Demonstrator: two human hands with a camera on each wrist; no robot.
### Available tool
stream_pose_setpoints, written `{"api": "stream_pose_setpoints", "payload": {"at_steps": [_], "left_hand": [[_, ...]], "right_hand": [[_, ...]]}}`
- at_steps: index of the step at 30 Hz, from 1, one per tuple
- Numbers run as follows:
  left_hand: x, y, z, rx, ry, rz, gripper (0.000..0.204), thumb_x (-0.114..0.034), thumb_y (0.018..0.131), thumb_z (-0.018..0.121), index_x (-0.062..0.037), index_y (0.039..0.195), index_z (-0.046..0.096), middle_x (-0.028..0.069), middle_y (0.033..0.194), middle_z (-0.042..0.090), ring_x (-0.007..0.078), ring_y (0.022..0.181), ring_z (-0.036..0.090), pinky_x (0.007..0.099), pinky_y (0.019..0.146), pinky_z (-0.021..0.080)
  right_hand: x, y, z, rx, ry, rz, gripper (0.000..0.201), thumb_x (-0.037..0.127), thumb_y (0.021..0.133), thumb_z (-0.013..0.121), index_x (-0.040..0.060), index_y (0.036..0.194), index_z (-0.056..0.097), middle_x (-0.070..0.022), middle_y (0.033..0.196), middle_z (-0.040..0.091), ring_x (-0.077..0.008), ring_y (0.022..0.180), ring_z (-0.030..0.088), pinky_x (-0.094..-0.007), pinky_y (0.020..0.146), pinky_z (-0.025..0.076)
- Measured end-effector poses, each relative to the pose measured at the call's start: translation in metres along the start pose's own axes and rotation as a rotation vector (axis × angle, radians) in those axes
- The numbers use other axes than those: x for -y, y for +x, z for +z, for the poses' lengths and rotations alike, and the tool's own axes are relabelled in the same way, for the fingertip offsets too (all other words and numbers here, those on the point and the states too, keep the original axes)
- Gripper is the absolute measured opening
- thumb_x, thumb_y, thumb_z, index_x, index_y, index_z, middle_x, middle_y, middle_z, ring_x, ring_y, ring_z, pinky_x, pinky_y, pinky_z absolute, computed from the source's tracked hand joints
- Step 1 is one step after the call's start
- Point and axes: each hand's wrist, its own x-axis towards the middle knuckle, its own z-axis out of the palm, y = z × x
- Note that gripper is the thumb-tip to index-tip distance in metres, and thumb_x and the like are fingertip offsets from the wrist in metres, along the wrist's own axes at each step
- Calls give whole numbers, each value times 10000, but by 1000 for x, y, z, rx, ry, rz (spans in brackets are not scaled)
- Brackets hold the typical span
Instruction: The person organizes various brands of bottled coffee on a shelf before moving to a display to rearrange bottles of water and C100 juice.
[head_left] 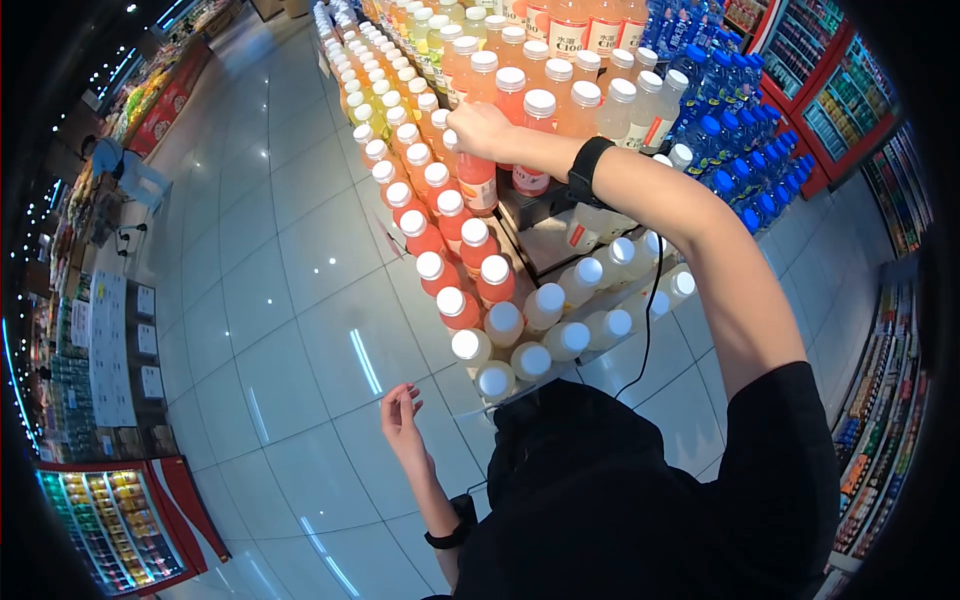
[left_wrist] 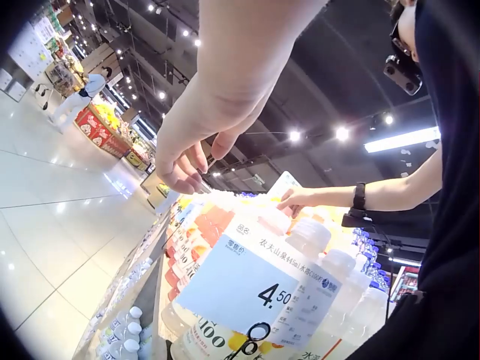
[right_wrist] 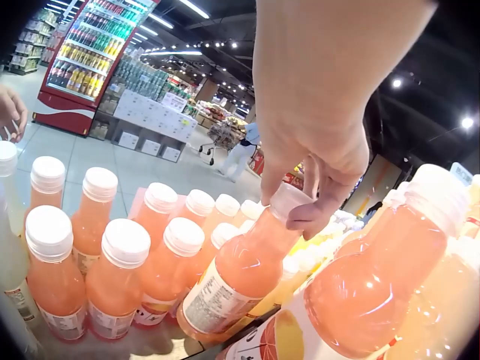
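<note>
My right hand [head_left: 482,132] pinches the white cap of a pink juice bottle [head_left: 478,183] at the inner edge of the pink rows. In the right wrist view this bottle [right_wrist: 244,262] leans, its cap between the thumb and fingers of the hand [right_wrist: 319,154]. Upright pink bottles [right_wrist: 124,270] stand beside it, and a larger pink bottle [right_wrist: 367,292] is close on the other side. My left hand [head_left: 403,418] hangs over the floor by the display corner, fingers loosely curled and holding nothing. In the left wrist view a price card [left_wrist: 240,285] stands below it.
Cloudy white-capped bottles [head_left: 545,305] line the near corner, around a dark-framed gap [head_left: 540,240] in the display. Blue-capped bottles [head_left: 735,150] stand at the right. A thin black cable [head_left: 648,345] hangs from my right wrist. A person [head_left: 125,165] is across the tiled floor [head_left: 290,300].
</note>
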Motion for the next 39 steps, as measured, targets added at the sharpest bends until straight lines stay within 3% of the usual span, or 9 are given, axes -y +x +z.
{"api": "stream_pose_setpoints", "payload": {"at_steps": [9,12,13,16,21,25,28,34,39], "left_hand": [[-1,-4,1,-28,-7,-6,153,-176,935,516,-57,1010,578,65,1012,604,171,956,576,300,817,454],[-9,-5,3,-32,-32,-3,154,-166,937,512,-48,1010,578,69,1009,606,169,953,576,299,818,455],[-14,-5,4,-29,-41,-5,153,-161,937,510,-45,1010,579,70,1008,606,168,951,576,298,818,455],[-42,-7,15,42,-85,23,153,-144,936,509,-38,1021,580,74,1001,608,164,952,576,299,829,458],[-102,4,44,337,-256,81,167,-116,928,514,-32,1062,569,88,1001,609,167,1000,579,316,873,458],[-121,20,79,718,-480,17,514,-113,892,548,-77,1340,299,144,1369,338,279,1177,479,453,976,430],[-110,33,90,1046,-802,-209,683,-121,866,599,-159,1402,176,121,1421,201,291,1270,361,475,968,420],[-96,37,67,1183,-984,-508,734,-371,847,630,-217,1410,185,97,1437,213,287,1292,332,494,967,418],[-93,51,43,1346,-1023,-773,698,-590,908,364,-36,1331,331,145,1173,527,229,967,598,272,696,550]], "right_hand": [[10,-15,-36,-57,-23,-120,234,60,662,662,-17,881,636,-206,815,642,-309,791,648,-402,661,520],[-4,-36,-78,-140,173,-292,290,44,666,645,-21,941,577,-197,777,622,-328,746,634,-420,644,500],[-6,-40,-98,-10,240,-205,340,97,699,672,29,1020,583,-158,887,647,-301,836,632,-395,741,490],[-3,-63,-160,31,166,-368,366,51,699,692,49,1042,566,-124,920,642,-275,841,621,-365,747,479],[18,-85,-212,188,218,-440,343,-32,679,675,12,1005,579,-101,966,624,-261,922,598,-348,816,480],[67,-112,-239,211,157,-459,339,-42,653,678,13,979,601,-82,1029,615,-251,997,574,-361,857,476],[106,-128,-255,191,152,-439,368,-59,650,679,9,1000,588,-93,1016,627,-260,958,593,-352,820,496],[166,-139,-245,212,289,-362,395,12,628,724,13,1006,609,-101,1014,636,-293,960,596,-375,829,484],[168,-136,-234,230,406,-243,339,29,678,719,32,1000,611,-78,1036,627,-228,993,590,-351,829,480]]}}
